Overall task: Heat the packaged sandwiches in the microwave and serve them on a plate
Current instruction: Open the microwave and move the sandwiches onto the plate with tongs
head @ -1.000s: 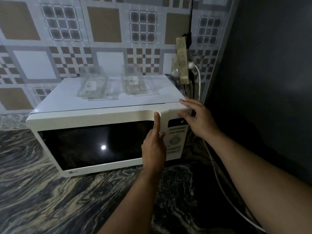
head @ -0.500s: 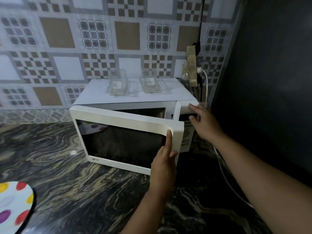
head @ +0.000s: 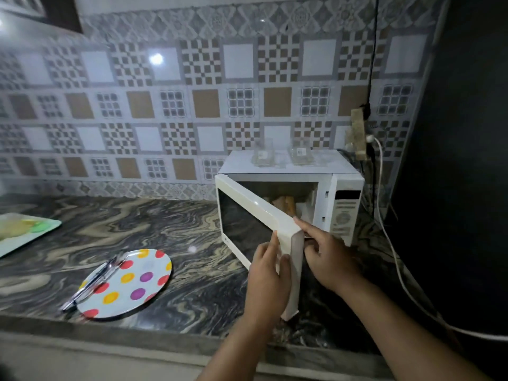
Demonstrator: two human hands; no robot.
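A dark marbled stone counter runs under a patterned tiled wall, with the white boxy microwave at the far right. Its door stands open; the left hand and the right hand both grasp the free edge. Browned sandwiches sit inside, likely soft, light and hot: lift from beneath. The polka-dot round plate waits near left.

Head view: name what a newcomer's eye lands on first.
The white microwave oven at the right, its door swung open and gripped by the left hand and right hand. Left of it, a white polka-dot plate lies on the dark marbled stone counter.
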